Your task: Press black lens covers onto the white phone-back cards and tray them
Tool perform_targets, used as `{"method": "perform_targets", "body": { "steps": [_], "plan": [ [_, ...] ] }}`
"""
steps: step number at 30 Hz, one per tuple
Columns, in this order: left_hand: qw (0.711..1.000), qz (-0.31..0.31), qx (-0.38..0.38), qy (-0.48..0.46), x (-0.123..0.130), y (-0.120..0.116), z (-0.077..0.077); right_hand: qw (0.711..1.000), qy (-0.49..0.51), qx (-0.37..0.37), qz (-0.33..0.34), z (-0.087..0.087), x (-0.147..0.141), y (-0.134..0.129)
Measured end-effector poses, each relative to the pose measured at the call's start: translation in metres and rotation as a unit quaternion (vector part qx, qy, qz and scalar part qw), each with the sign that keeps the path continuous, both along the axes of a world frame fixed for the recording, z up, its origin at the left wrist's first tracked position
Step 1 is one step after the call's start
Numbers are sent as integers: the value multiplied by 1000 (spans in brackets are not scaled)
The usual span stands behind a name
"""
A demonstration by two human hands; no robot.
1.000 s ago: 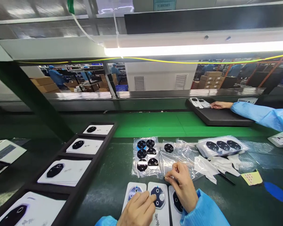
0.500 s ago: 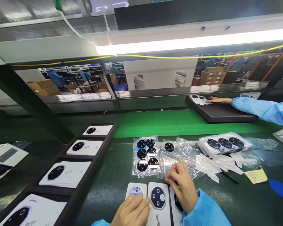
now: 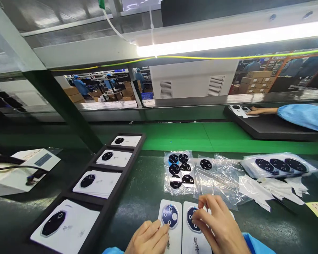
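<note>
Two white panels, a left one [image 3: 175, 243] and a middle one [image 3: 188, 243], lie side by side at the front of the bench. Each bears a dark eight-sided disc with small rings and dark lettering below. My left hand [image 3: 149, 238] is closed at the left panel, its fingertips by the lower edge of the disc; whatever they may pinch is hidden. Over the middle panel, my right hand [image 3: 219, 224] is bent, thumb and forefinger close together beside its disc. I cannot make out what is between them. A third panel is mostly covered by this hand.
Left stands a black tray [image 3: 116, 176] with stacked white panels in compartments. Behind my hands lie a bag sheet of black discs [image 3: 178, 169], clear film [image 3: 219, 173], bagged discs [image 3: 278, 165] and white scraps [image 3: 257, 192]. A co-worker's hand [image 3: 262, 111] touches panels on a black board.
The view has turned left, so the bench things sit farther right. My right hand has moved from the right panel's top edge to the middle panel's disc. My left hand remains low, beside the left panel.
</note>
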State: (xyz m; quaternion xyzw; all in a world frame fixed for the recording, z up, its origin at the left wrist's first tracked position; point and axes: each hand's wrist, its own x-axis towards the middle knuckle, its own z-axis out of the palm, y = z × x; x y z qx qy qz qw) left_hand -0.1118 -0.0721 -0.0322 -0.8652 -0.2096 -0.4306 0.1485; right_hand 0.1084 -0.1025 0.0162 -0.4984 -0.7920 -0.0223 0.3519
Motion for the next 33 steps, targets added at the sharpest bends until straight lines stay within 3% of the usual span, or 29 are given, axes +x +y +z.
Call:
{"method": "perform_targets", "body": {
  "steps": [8, 11, 14, 22, 33],
  "plan": [
    [999, 7, -15, 28, -3, -3, 8, 999, 37, -3, 39, -27, -40, 14],
    [999, 7, -7, 32, -4, -2, 7, 997, 70, 29, 30, -37, -47, 19],
    [999, 7, 10, 34, -5, -2, 7, 997, 67, 14, 32, -44, -46, 20],
    [999, 13, 28, 32, -5, 0, 7, 998, 49, -26, 41, -48, -43, 18],
    [999, 2, 35, 40, -3, 3, 8, 997, 41, -28, 52, -51, -42, 20]
  ]
}}
